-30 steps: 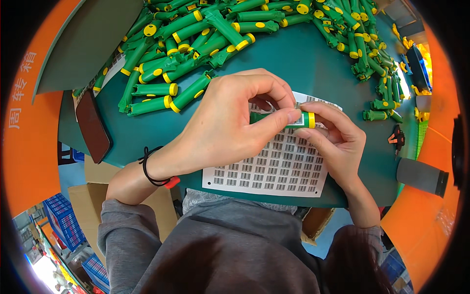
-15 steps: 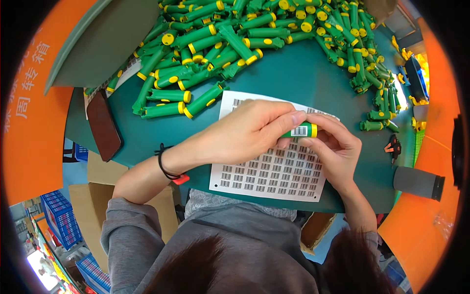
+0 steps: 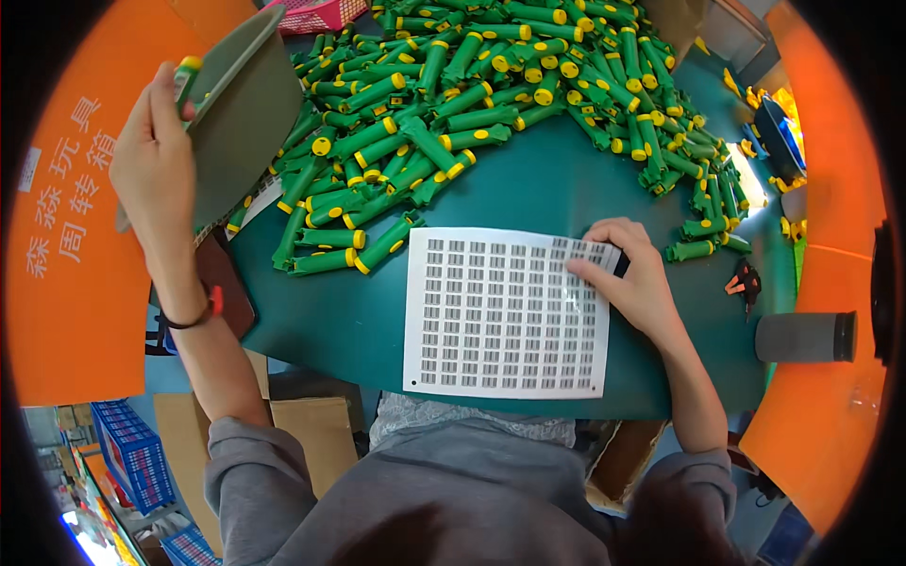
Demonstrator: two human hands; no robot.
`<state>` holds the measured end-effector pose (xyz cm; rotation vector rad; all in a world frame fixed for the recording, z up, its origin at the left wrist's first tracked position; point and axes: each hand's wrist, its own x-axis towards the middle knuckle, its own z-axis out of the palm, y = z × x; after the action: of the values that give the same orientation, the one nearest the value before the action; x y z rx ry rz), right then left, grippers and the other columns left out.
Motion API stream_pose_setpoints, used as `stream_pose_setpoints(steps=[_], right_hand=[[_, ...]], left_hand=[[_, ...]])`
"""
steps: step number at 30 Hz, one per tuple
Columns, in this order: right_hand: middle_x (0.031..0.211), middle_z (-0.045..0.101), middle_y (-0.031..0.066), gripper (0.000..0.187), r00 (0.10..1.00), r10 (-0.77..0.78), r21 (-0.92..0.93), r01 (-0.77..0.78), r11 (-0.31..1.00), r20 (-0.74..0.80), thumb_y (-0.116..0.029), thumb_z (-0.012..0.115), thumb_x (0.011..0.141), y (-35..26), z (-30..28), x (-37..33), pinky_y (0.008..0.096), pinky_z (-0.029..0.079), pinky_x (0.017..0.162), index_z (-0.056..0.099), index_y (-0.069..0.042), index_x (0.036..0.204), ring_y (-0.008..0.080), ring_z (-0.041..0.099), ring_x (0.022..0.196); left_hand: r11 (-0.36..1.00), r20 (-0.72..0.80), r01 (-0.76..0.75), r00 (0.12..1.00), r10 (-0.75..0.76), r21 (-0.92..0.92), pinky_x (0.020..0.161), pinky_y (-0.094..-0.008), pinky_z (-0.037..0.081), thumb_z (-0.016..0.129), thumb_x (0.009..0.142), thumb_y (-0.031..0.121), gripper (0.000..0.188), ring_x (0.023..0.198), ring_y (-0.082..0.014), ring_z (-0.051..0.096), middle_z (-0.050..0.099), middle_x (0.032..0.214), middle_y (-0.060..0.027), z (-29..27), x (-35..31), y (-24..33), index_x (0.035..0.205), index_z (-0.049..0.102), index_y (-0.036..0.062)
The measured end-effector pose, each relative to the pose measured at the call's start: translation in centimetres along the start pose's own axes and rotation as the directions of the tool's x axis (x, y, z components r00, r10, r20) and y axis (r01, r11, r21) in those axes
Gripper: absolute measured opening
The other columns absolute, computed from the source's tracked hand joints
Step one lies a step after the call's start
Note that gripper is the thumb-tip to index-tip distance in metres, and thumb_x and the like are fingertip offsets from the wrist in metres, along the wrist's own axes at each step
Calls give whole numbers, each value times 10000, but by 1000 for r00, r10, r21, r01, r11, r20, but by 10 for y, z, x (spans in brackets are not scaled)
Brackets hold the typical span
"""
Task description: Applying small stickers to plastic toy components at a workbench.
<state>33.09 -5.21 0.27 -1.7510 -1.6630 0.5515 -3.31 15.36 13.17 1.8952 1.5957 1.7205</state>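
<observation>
My left hand [image 3: 156,165] is raised at the far left and grips a green tube with a yellow end [image 3: 186,74] beside a grey-green board [image 3: 247,104] that leans over the orange bin wall. My right hand [image 3: 634,274] rests on the upper right corner of a white sheet of small barcode stickers [image 3: 500,316], fingertips pressed on the stickers, holding nothing that I can see. The sheet lies flat on the dark green table [image 3: 557,193]. A big heap of green tubes with yellow caps [image 3: 472,85] covers the far half of the table.
An orange bin wall [image 3: 75,283] stands at the left and another [image 3: 830,406] at the right. A grey cylinder [image 3: 807,337] lies at the right table edge, small red-black pliers [image 3: 746,280] near it. A dark brown flat object [image 3: 222,283] sits at the left edge.
Both hands held one tube over the sticker sheet before. Now my left hand has carried the tube up and to the far left, and my right hand has dropped onto the sheet.
</observation>
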Motion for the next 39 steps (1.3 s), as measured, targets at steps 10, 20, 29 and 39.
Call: stream_pose_setpoints(steps=[10, 20, 29, 39], right_hand=[[882, 697, 0, 212, 965, 241, 568, -257, 782, 106, -181, 669, 961, -17, 4, -5, 195, 473, 690, 692, -2, 1073, 40, 609, 772], [877, 704, 16, 202, 955, 263, 602, -290, 744, 136, -176, 695, 937, -24, 3, -14, 210, 481, 698, 715, 4, 1026, 52, 624, 779], [912, 637, 37, 211, 974, 217, 475, -219, 852, 58, -170, 709, 928, -17, 12, -9, 240, 452, 717, 725, 18, 1022, 87, 591, 832], [915, 652, 46, 216, 983, 182, 449, -168, 877, 10, -184, 723, 910, -15, 10, -13, 245, 453, 770, 741, 1, 1019, 103, 586, 877]], left_hand=[[678, 122, -619, 767, 630, 396, 951, -348, 485, 617, 958, 255, 274, 1053, -282, 649, 714, 1088, -109, 18, 21, -17, 1134, 726, 74], [693, 443, -541, 534, 721, -476, 694, -335, 473, 816, 716, 90, 241, 845, -219, 587, 647, 953, -23, 95, -180, 48, 947, 748, 75], [776, 494, -376, 611, 618, -507, 712, -363, 500, 808, 731, 60, 234, 867, -262, 606, 662, 956, -65, 106, -189, 40, 940, 706, 40], [739, 436, -436, 609, 663, -514, 709, -342, 502, 792, 749, 77, 143, 836, -238, 593, 660, 917, -24, 109, -191, 43, 874, 728, 51]])
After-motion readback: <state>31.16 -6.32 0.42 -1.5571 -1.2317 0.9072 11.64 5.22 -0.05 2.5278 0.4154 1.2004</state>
